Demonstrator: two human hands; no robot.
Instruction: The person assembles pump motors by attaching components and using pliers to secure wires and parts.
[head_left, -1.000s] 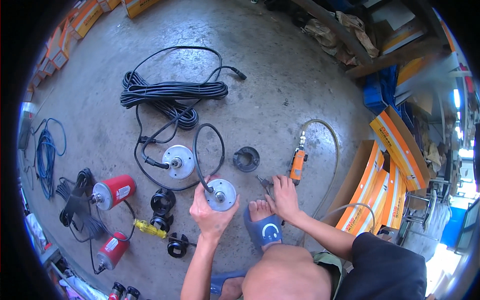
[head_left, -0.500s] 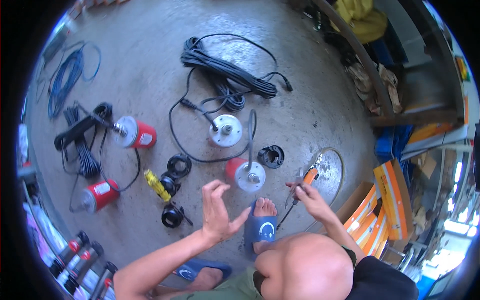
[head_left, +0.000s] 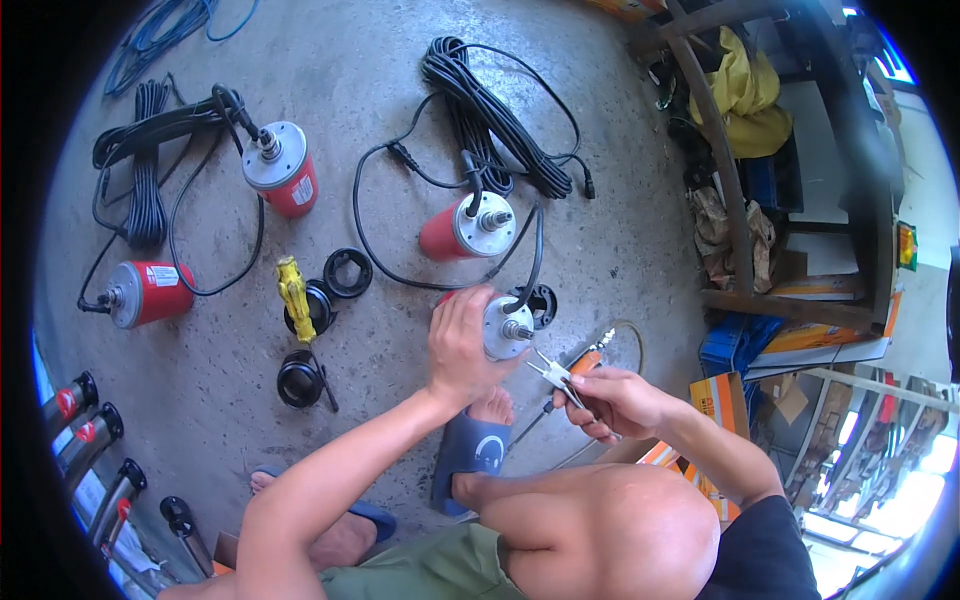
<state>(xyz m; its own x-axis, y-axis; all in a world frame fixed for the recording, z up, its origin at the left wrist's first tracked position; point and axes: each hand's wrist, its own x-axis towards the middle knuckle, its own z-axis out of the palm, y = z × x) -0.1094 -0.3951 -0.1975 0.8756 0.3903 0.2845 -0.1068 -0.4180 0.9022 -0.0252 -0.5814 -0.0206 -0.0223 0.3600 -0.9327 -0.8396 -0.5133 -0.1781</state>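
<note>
My left hand (head_left: 458, 345) is wrapped round a red cylindrical motor with a silver end face (head_left: 497, 343), its shaft pointing up and toward me. Most of the red body is hidden behind the fingers. In my right hand (head_left: 622, 402) are metal pliers (head_left: 553, 376) with slim jaws, their tips just right of the shaft and seemingly apart from it. Behind the held motor lies a black slotted ring (head_left: 545, 306), partly covered. A second red motor (head_left: 448, 236) leans just beyond, its black cable joined to a coiled bundle (head_left: 500, 130).
Two more red motors (head_left: 292, 190) with cables lie at the left. Black rings (head_left: 348, 272) and a yellow-wrapped tool (head_left: 293, 298) sit left of my hand. An orange-handled tool (head_left: 587, 362) with a hose lies beyond the pliers. Orange cartons (head_left: 716, 400) and a wooden frame (head_left: 720, 150) stand right.
My left hand has gone from open in the air to holding the near motor. The pliers have swung round, jaws toward its shaft. The view has shifted.
</note>
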